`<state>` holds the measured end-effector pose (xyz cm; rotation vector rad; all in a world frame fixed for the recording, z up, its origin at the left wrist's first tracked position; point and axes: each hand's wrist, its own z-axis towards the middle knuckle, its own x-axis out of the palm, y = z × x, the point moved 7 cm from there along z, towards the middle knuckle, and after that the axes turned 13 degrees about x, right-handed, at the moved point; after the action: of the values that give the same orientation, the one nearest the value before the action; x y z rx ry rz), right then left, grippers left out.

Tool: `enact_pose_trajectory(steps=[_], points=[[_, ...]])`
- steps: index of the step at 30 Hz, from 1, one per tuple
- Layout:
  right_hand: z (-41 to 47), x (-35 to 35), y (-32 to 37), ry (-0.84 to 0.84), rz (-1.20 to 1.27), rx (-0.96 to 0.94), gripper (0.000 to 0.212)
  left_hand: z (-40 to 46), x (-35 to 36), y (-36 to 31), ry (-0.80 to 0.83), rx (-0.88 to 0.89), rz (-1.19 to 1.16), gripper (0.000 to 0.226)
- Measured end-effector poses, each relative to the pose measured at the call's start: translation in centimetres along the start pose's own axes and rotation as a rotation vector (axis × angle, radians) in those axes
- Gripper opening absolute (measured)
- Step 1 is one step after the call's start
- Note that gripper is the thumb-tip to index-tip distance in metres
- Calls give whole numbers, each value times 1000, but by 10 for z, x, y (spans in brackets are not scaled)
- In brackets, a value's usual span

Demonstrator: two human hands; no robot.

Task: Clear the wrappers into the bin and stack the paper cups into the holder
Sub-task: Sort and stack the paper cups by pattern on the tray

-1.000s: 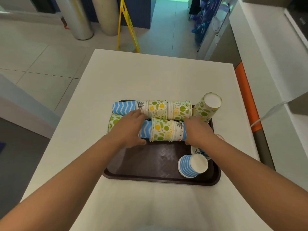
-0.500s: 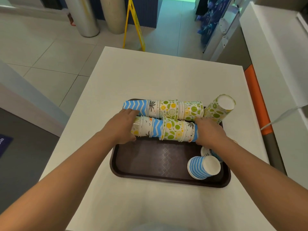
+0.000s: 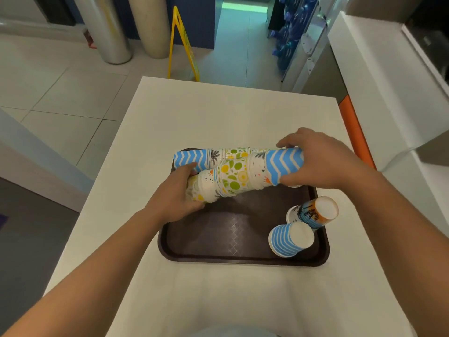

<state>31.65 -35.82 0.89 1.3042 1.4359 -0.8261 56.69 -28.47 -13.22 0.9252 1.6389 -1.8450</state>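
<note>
A long stack of nested paper cups (image 3: 239, 176) lies sideways above the dark brown tray (image 3: 218, 239), tilted with its right end higher. My left hand (image 3: 175, 198) grips its left end and my right hand (image 3: 313, 161) grips the blue zigzag cup at its right end. Behind it a second sideways stack (image 3: 194, 159) with a blue zigzag end lies on the tray's far edge. At the tray's right stand an upside-down blue striped cup (image 3: 290, 239) and an upside-down palm-print cup (image 3: 315, 212). No wrappers, bin or holder are in view.
The tray sits on a white table (image 3: 218, 117). A white counter with an orange edge strip (image 3: 354, 132) runs along the right. A yellow floor sign (image 3: 183, 48) and two pillars stand on the tiled floor beyond the table.
Both hands have lifted the near cup stack off the tray and raised its right end. The right hand now covers the spot where the green-print cup stood. The palm-print cup has come into view.
</note>
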Motion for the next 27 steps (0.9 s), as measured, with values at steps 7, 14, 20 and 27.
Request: enact_pose_trajectory(steps=[7,14,20,27], points=[[-25,-47,21,-155,355,-105,74,-11,47,-20,-126,-60,-370,106],[-31,-29,44,-230,618,-177,90,-11,80,-38,-56,-76,-521,127],[-34,8,45,-152,729,-172,95,-16,41,-52,-92,24,-439,129],[-33,24,46,-179,919,-187,73,-2,10,-89,-212,116,-465,100]])
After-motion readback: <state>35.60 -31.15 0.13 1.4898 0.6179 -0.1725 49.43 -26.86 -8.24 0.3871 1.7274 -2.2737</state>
